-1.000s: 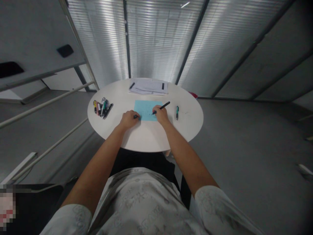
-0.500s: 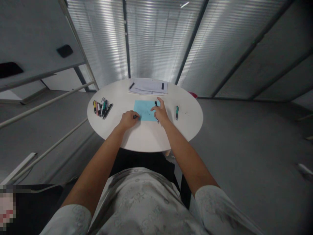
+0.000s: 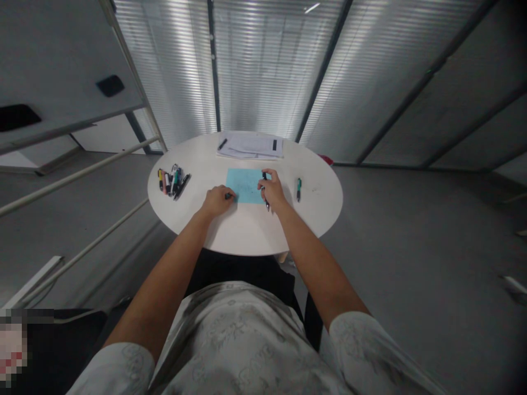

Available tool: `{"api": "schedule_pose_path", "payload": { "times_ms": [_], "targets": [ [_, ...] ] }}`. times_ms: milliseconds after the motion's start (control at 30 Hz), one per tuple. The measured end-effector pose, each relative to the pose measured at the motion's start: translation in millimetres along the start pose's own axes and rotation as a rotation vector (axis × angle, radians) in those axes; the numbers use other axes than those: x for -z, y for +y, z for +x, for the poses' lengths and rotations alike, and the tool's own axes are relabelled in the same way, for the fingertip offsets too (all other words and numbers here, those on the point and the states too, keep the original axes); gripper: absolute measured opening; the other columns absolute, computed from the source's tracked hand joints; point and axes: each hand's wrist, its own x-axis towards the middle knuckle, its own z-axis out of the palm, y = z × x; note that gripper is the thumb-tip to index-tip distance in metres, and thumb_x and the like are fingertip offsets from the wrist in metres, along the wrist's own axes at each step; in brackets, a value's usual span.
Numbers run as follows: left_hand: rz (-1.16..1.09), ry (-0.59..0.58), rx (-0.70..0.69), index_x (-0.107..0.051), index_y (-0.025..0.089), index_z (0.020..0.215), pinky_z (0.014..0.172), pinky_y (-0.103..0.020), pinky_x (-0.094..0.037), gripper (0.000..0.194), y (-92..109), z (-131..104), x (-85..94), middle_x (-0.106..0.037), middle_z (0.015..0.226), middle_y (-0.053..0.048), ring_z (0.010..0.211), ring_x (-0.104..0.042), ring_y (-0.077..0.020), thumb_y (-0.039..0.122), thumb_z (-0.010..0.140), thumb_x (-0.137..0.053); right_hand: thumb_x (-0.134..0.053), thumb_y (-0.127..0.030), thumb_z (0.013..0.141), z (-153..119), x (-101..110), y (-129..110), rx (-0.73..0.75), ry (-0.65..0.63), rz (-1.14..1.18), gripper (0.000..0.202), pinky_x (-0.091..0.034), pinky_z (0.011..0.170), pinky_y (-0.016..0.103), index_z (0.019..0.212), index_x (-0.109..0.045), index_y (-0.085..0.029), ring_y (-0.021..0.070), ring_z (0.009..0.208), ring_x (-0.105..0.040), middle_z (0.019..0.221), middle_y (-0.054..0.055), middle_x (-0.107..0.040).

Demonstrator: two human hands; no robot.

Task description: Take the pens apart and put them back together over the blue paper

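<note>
On the white round table lies a light blue sheet of paper (image 3: 245, 184) with small dark marks. My right hand (image 3: 273, 190) is over its right edge, fingers curled round a dark pen (image 3: 267, 205). The pen's thin tip points down toward me. At the sheet's lower left corner rests my left hand (image 3: 217, 201), closed, with a small dark piece (image 3: 228, 196) between thumb and fingers. That piece looks like a cap, but it is too small to be sure.
A green and black pen (image 3: 298, 189) lies right of the sheet. Several pens and markers (image 3: 174, 181) are bunched at the left. A stack of white papers (image 3: 251, 145) sits at the back of the table (image 3: 242, 233). A metal rail (image 3: 82, 176) runs along the left.
My right hand's fingers have drawn in around the pen, and its tip has shifted slightly toward me. My left hand has stayed in place.
</note>
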Motion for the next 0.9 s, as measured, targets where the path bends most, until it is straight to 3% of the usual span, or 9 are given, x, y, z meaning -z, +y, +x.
{"api": "schedule_pose_path", "payload": {
  "times_ms": [200,367,533,767,900],
  "targets": [
    [-0.007,-0.005,0.024,-0.076,0.022,0.094,0.089,-0.036,-0.046,0.026,0,0,0.2,-0.069,0.102,-0.007,0.092,-0.062,-0.0210,0.026,0.080,-0.055,-0.055,-0.032,0.078,1,2,-3,0.038,0.099,-0.129,0.051,-0.034,0.046,0.021,0.124,-0.034,-0.029,0.0083,0.045,-0.041,0.080,-0.005,-0.058],
    [0.007,-0.007,0.010,-0.076,0.022,0.095,0.088,-0.037,-0.046,0.027,1,0,2.0,-0.069,0.100,-0.007,0.088,-0.062,-0.0206,0.027,0.081,-0.053,-0.045,-0.023,0.081,5,18,-4,0.060,0.222,-0.469,0.046,-0.045,0.069,0.028,0.127,-0.045,-0.025,0.0156,0.074,-0.057,0.093,0.002,-0.061],
    [0.007,-0.020,0.007,-0.076,0.021,0.095,0.088,-0.036,-0.046,0.027,1,0,2.6,-0.070,0.100,-0.008,0.090,-0.062,-0.0209,0.025,0.080,-0.054,-0.046,-0.016,0.080,7,38,-1,0.068,0.305,-0.835,0.046,-0.044,0.090,0.035,0.124,-0.060,-0.023,0.0221,0.104,-0.057,0.123,0.012,-0.054],
    [0.017,-0.022,0.018,-0.076,0.022,0.096,0.090,-0.038,-0.046,0.027,2,0,3.4,-0.070,0.102,-0.008,0.092,-0.063,-0.0223,0.025,0.081,-0.053,-0.049,-0.013,0.079,8,53,2,0.005,0.398,-0.991,0.066,-0.046,0.091,0.039,0.144,-0.043,-0.020,0.0262,0.110,-0.056,0.131,0.016,-0.051],
    [-0.008,-0.016,0.019,-0.076,0.022,0.096,0.092,-0.039,-0.045,0.027,1,0,2.6,-0.070,0.103,-0.009,0.093,-0.062,-0.0227,0.024,0.080,-0.054,-0.048,-0.008,0.080,11,61,5,0.032,0.400,-1.069,0.057,-0.045,0.093,0.038,0.137,-0.052,-0.016,0.0258,0.112,-0.057,0.130,0.018,-0.052]
  ]
}}
